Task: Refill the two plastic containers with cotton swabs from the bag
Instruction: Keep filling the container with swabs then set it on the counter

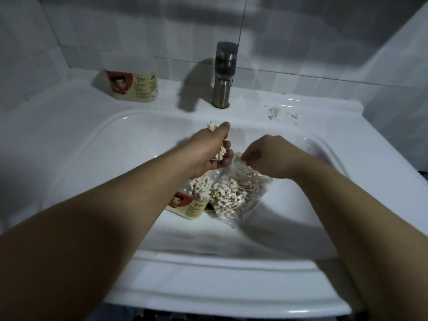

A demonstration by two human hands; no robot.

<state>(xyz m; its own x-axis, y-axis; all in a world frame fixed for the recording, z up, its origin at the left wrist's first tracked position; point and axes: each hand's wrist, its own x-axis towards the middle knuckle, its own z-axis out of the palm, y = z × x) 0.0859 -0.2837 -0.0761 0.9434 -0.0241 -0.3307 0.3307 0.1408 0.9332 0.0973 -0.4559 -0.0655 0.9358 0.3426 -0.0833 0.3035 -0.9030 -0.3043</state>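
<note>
Bundle of cotton swabs (221, 153): white tips on pale sticks. It is gripped in the left hand (206, 156), whose fingers are curled tight round it. Tips are seen above the thumb and again below the palm. The bundle is held over the basin, just above the first container.

First container (188, 208): clear plastic with a cream and red label bearing a cartoon figure. It is stood tilted in the basin and packed with swabs set tips-up. It is touched on its right by the bag.

Bag (240, 193): clear, crumpled plastic, loosely filled with swabs lying crosswise. It is laid in the basin, its upper edge pinched between the fingers of the right hand (266, 156).

Second container (136, 85): same label. It is placed on the back ledge, left of the tap (223, 75) and well apart from both hands. Its contents cannot be made out.

Sink (69, 135): white and glazed. Small white scraps (274, 112) are scattered on the ledge right of the tap.

Wall (115, 31): pale tiles, dimly lit, crossed by shadows.
</note>
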